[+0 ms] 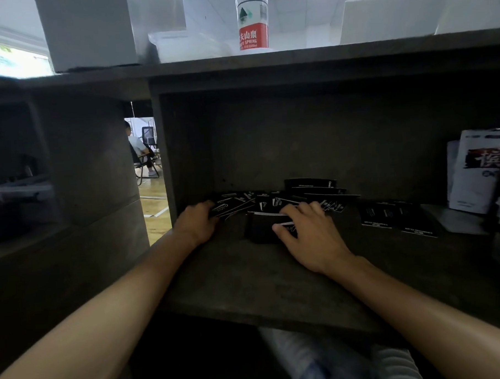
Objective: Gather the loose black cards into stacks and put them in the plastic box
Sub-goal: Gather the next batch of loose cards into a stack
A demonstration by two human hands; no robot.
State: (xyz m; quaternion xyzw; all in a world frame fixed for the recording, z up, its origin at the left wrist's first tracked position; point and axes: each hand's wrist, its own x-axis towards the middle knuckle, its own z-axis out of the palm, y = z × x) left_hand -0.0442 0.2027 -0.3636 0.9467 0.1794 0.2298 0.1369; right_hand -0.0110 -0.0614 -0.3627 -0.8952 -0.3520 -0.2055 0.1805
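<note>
Head view: left hand [197,224] fingers curl onto black cards [272,202]; right hand [311,235] fingers spread, pressing them.

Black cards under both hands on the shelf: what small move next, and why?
Probably draw both hands together to square the loose black cards into one stack. The left hand grips the heap's left end, the right hand rests on its middle, and the cards lie fanned and overlapping. A separate few lie further right.

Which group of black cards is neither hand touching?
The small group on the right, lying apart from the pile under the left hand and right hand.
</note>
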